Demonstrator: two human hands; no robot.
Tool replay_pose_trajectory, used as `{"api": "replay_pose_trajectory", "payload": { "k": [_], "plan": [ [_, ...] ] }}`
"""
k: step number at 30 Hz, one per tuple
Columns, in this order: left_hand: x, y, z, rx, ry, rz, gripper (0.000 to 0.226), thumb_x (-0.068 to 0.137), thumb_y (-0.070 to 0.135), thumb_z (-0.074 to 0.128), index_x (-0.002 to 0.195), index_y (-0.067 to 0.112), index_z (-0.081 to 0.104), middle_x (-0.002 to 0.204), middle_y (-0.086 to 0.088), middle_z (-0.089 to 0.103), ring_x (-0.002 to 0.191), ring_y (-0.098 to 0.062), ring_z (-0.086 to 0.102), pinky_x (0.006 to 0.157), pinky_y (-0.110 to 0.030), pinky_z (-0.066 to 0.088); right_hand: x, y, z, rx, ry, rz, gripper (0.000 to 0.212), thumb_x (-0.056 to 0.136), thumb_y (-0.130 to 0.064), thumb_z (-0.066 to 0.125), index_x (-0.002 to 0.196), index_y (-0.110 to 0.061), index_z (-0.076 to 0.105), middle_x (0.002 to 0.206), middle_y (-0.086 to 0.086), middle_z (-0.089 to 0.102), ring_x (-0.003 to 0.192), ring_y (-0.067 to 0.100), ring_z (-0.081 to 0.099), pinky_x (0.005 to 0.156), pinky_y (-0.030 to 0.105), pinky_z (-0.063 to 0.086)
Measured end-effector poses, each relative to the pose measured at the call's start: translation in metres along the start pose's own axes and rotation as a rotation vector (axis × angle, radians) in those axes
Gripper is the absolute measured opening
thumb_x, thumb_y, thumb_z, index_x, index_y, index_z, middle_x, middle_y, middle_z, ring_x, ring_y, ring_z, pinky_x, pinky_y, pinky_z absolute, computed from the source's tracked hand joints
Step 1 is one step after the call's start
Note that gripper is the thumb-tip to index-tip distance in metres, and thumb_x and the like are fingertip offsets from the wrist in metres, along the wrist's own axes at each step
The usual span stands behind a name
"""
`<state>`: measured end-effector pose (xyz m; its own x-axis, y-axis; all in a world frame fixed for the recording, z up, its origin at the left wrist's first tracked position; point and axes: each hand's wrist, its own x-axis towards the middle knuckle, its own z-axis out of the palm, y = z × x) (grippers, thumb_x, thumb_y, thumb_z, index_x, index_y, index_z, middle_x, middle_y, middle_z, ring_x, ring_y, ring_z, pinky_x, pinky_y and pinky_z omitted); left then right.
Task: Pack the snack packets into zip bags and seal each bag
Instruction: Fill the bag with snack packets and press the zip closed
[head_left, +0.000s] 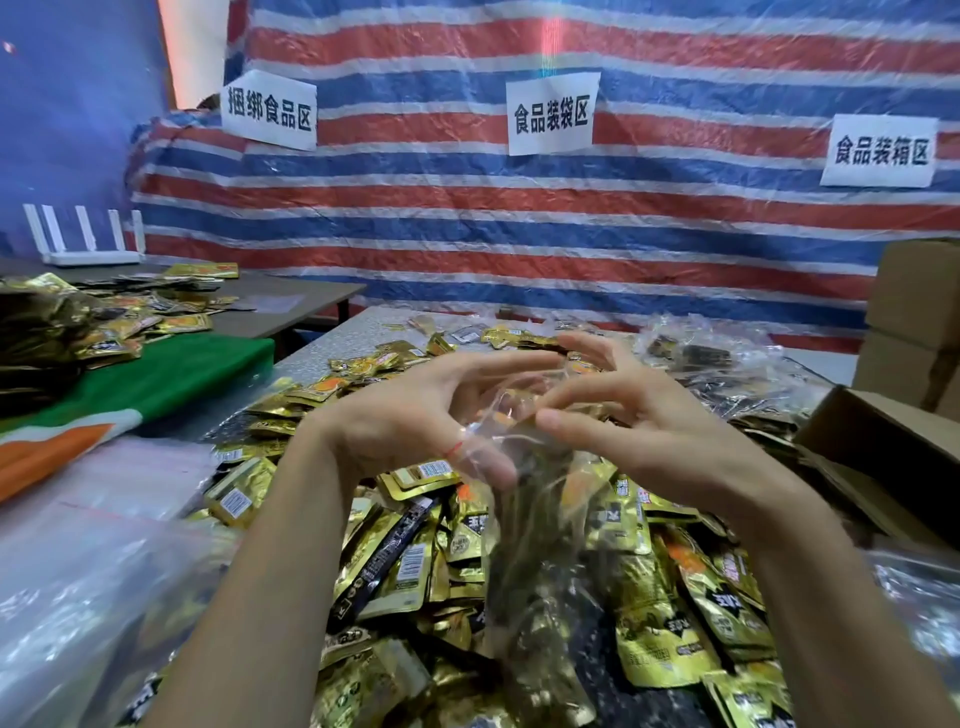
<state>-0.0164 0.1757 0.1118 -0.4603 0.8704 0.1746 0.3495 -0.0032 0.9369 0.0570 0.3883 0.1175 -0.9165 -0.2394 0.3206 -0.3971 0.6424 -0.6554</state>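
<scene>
Head view: the left hand (415, 415) and right hand (623, 421) meet in front of the person. Both pinch the top of a clear bag (535, 519) that hangs down between them. The fingers of both are curled at its mouth, thumbs toward each other. Whether the strip is pressed closed or held apart is too blurred to tell. Gold packets show through the bag's lower part, so it looks loaded, and sealing is probably the step in hand.

Under and around both forearms lies a deep heap of loose packets (405, 561), gold with a few dark ones. Beyond the right hand sits a pile of filled bags (701, 358), which suggests a fair number are done. Left of the left forearm is a stack of empty bags (104, 519). Right of the right hand stands an open box (883, 431).

Going by the size of the heap, most of the packing is left to do.
</scene>
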Motion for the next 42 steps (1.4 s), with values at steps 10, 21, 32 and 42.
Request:
{"api": "replay_pose_trajectory", "payload": {
  "k": [10, 21, 32, 42],
  "plan": [
    [-0.003, 0.013, 0.004, 0.215, 0.042, -0.075, 0.05, 0.082, -0.008, 0.073, 0.12, 0.022, 0.066, 0.133, 0.004, 0.062, 0.108, -0.028, 0.069, 0.088, -0.038, 0.059, -0.019, -0.018, -0.023, -0.038, 0.062, 0.246, 0.016, 0.088, -0.033, 0.073, 0.078, -0.023, 0.082, 0.077, 0.01, 0.076, 0.062, 0.021, 0.071, 0.061, 0.036, 0.062],
    [0.004, 0.027, 0.024, 0.418, 0.095, -0.344, 0.017, 0.097, 0.008, 0.06, 0.109, 0.01, 0.073, 0.091, -0.006, 0.077, 0.079, -0.025, 0.076, 0.07, -0.032, 0.062, -0.044, -0.042, -0.047, -0.102, 0.144, 0.368, 0.042, 0.089, 0.003, 0.057, 0.066, -0.025, 0.081, 0.067, 0.003, 0.073, 0.054, 0.01, 0.066, 0.052, 0.028, 0.056],
    [-0.015, 0.056, 0.03, 0.427, 0.106, -0.191, 0.021, 0.093, 0.003, 0.064, 0.106, 0.014, 0.076, 0.08, -0.01, 0.076, 0.057, -0.018, 0.068, 0.053, -0.019, 0.053, -0.061, -0.047, -0.064, -0.141, 0.025, 0.323, 0.024, 0.075, -0.014, 0.07, 0.07, -0.035, 0.081, 0.069, -0.007, 0.075, 0.042, 0.002, 0.059, 0.042, 0.016, 0.046],
    [0.007, 0.03, 0.027, 0.581, 0.324, -0.39, 0.014, 0.096, 0.006, 0.061, 0.099, 0.009, 0.074, 0.071, -0.006, 0.073, 0.056, -0.013, 0.066, 0.052, -0.021, 0.052, -0.014, -0.009, -0.019, -0.194, -0.099, 0.415, 0.039, 0.085, 0.008, 0.052, 0.087, -0.02, 0.081, 0.097, 0.004, 0.076, 0.083, 0.018, 0.074, 0.071, 0.034, 0.064]
  ]
}}
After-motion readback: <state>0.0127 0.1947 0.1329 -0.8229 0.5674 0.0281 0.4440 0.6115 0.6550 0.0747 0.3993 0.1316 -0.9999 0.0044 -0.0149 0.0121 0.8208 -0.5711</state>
